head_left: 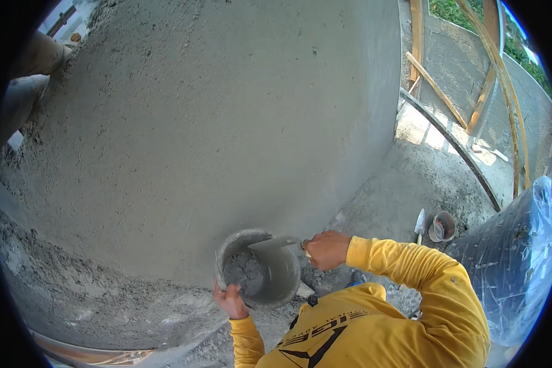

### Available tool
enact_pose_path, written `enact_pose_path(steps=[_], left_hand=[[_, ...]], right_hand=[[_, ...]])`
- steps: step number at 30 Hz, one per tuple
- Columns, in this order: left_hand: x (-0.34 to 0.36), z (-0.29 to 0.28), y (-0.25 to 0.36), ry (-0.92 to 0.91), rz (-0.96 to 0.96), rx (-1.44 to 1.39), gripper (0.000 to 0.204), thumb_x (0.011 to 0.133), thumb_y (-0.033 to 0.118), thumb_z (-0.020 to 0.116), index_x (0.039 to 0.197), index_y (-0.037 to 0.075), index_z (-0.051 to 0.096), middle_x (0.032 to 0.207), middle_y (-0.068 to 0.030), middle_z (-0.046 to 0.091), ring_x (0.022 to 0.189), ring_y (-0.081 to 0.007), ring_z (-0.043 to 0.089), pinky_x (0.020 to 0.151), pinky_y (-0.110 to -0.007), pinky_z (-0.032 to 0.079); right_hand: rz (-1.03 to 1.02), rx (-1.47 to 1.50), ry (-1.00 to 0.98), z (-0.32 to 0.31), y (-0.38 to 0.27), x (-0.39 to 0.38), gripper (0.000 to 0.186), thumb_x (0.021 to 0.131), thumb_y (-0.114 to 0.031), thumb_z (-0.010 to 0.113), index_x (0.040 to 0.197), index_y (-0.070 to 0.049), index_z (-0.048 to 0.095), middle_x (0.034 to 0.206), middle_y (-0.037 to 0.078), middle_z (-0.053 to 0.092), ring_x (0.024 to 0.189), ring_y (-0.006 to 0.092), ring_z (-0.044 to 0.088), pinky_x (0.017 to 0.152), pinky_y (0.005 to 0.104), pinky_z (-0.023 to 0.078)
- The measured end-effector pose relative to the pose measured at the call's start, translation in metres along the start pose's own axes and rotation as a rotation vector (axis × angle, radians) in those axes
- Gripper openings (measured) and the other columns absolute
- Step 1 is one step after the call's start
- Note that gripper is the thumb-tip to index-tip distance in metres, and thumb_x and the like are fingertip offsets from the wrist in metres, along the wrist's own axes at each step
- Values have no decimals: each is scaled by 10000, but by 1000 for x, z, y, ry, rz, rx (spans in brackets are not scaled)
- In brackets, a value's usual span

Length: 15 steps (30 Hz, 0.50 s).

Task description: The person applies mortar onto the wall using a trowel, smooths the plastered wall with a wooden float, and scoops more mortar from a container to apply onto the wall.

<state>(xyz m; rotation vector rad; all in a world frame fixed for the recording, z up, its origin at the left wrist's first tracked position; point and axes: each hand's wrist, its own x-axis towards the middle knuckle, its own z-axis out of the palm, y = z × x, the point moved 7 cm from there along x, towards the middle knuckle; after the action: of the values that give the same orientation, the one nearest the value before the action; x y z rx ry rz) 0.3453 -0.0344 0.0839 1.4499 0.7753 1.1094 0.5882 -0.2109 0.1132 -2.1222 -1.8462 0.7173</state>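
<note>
My left hand point(230, 301) is closed on the near left rim of a grey bucket point(286, 276). Wet grey mortar point(244, 273) lies in the bottom of the bucket, which leans close to a freshly plastered wall point(214, 135). In my right hand point(329, 249) is the handle of a trowel point(273, 243). Its flat blade reaches left across the bucket's mouth, over the far right part of the rim. Whether the blade touches the rim, I cannot tell. Both my arms are in yellow sleeves.
On the rough floor to the right lie another trowel point(420, 222) and a small clear tub point(442, 227). A large object wrapped in blue plastic point(509, 264) stands at the right. Further back are a long curved strip point(454, 144) and wooden props point(437, 91).
</note>
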Motion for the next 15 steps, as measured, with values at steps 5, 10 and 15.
enact_pose_path(steps=[5, 10, 15], left_hand=[[20, 44, 23, -257, 161, 123, 579, 695, -19, 493, 1260, -96, 594, 1125, -77, 662, 955, -151, 577, 845, -256, 437], [23, 62, 45, -441, 384, 177, 652, 664, 8, 498, 1309, -56, 576, 1371, -182, 579, 1375, -300, 450, 1221, -507, 58], [18, 65, 55, -514, 473, 249, 641, 682, 9, 494, 1315, -60, 569, 1379, -184, 573, 1363, -328, 462, 1215, -528, 87]], right_hand=[[190, -35, 141, 55, -24, 26, 288, 834, -100, 549, 1027, 113, 571, 889, 258, 698, 869, 380, 706, 743, 449, 563], [206, 7, 179, 81, -45, 36, 280, 854, -89, 530, 1031, 125, 564, 869, 259, 695, 823, 386, 707, 719, 446, 570], [365, 121, 371, 48, -43, 14, 325, 883, -143, 523, 1079, 116, 555, 881, 293, 681, 835, 424, 691, 698, 480, 558]])
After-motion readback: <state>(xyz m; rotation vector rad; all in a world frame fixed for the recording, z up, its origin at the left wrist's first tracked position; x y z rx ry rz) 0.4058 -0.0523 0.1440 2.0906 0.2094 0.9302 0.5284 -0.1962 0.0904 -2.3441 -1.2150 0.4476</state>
